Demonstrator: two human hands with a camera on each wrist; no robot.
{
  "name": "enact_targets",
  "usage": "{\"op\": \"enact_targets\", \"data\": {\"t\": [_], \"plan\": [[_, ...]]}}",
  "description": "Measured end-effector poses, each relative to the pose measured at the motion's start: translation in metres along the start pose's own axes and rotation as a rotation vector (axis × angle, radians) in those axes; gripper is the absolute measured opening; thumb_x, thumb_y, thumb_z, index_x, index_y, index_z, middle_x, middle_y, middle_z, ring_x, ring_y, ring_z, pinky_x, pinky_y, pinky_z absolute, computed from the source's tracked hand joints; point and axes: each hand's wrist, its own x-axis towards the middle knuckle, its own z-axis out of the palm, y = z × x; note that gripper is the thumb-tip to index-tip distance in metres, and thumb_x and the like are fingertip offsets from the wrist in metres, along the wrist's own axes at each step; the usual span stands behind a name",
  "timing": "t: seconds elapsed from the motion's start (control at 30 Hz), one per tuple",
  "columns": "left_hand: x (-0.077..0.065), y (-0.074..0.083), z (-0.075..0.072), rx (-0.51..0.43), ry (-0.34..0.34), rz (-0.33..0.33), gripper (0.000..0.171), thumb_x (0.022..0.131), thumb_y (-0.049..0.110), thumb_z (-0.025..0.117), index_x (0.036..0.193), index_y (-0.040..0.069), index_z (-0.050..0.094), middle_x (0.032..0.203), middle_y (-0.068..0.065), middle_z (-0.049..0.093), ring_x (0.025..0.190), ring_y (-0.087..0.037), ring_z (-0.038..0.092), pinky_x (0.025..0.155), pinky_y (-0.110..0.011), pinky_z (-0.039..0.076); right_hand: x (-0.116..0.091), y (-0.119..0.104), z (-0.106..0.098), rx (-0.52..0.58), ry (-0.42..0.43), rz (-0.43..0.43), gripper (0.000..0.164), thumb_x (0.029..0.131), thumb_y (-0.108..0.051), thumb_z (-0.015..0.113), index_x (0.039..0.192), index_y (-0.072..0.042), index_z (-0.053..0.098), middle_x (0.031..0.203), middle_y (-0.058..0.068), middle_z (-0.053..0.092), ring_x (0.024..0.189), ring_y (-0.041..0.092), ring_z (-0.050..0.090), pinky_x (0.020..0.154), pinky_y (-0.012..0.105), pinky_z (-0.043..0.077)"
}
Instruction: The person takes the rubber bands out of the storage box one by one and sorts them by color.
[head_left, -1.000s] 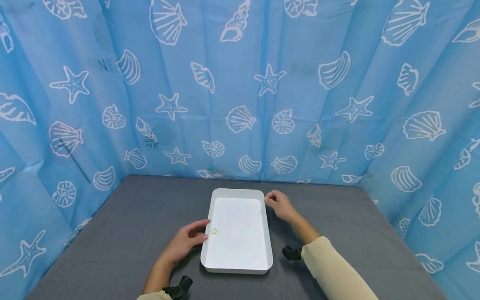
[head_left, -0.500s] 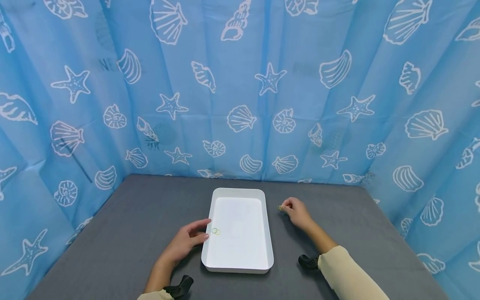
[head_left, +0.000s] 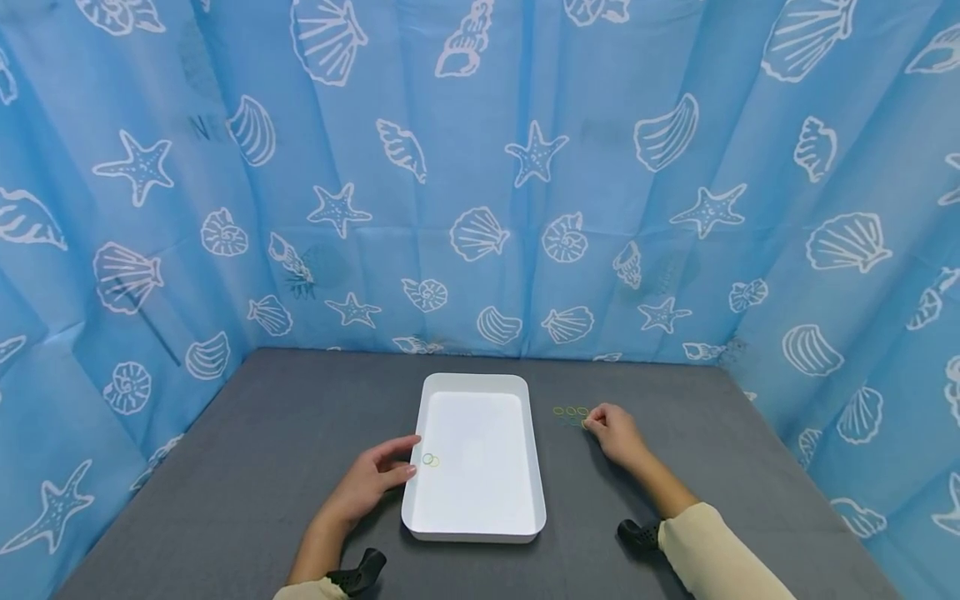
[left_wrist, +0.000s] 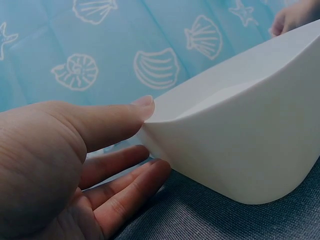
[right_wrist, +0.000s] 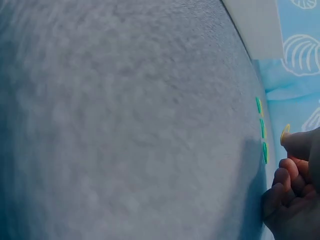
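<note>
My right hand (head_left: 613, 433) pinches a thin yellow ring, like a small rubber band (right_wrist: 285, 135), between thumb and fingertips, close over the table. Just left of it lie yellow rings (head_left: 572, 414) in a row of three, with green rings (right_wrist: 265, 152) in a second row nearer me, partly covered by the fingers. A white rectangular tray (head_left: 474, 535) stands left of that hand. My left hand (head_left: 367, 479) touches the tray's left wall, fingers relaxed, thumb at the rim in the left wrist view. Inside the tray, a green ring (head_left: 423, 459) and a yellow ring (head_left: 438, 462) overlap near the left wall.
A grey cloth covers the table (head_left: 315, 400). Around its back and sides hangs a blue curtain (head_left: 420, 192) printed with white shells and starfish. Black straps with cameras sit on both wrists (head_left: 637, 537).
My right hand has moved right from beside the tray's far right rim with the yellow ring, and the rows of rings now show beside it. My left hand and the tray stay in place.
</note>
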Motion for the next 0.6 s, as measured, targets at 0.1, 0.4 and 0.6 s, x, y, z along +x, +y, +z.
{"op": "enact_targets", "data": {"t": [0.1, 0.4, 0.6], "plan": [[0.000, 0.000, 0.000, -0.004, 0.007, -0.005, 0.051, 0.092, 0.016, 0.068, 0.139, 0.003, 0.052, 0.138, -0.021, 0.050, 0.109, -0.027, 0.060, 0.088, -0.038, 0.049, -0.001, 0.004, -0.003, -0.055, -0.008, -0.003, 0.008, 0.091, -0.001, 0.062, 0.083, 0.000, 0.061, 0.080, 0.007, 0.056, 0.068, 0.019, 0.049, 0.065, 0.037, 0.041], [0.000, -0.001, 0.000, 0.015, 0.013, -0.010, 0.050, 0.092, 0.017, 0.068, 0.138, 0.005, 0.054, 0.137, -0.018, 0.051, 0.108, -0.027, 0.060, 0.090, -0.039, 0.049, 0.000, 0.016, -0.008, -0.144, -0.007, -0.011, 0.010, 0.091, -0.002, 0.062, 0.082, 0.000, 0.060, 0.079, 0.009, 0.053, 0.071, 0.022, 0.049, 0.066, 0.040, 0.041], [0.000, -0.001, 0.000, 0.019, 0.011, -0.011, 0.050, 0.092, 0.018, 0.068, 0.138, 0.006, 0.053, 0.137, -0.018, 0.051, 0.109, -0.026, 0.060, 0.089, -0.039, 0.049, 0.006, 0.018, -0.011, -0.162, -0.016, 0.024, 0.010, 0.092, -0.001, 0.060, 0.082, 0.003, 0.060, 0.080, 0.012, 0.055, 0.073, 0.026, 0.052, 0.068, 0.045, 0.043]]}}
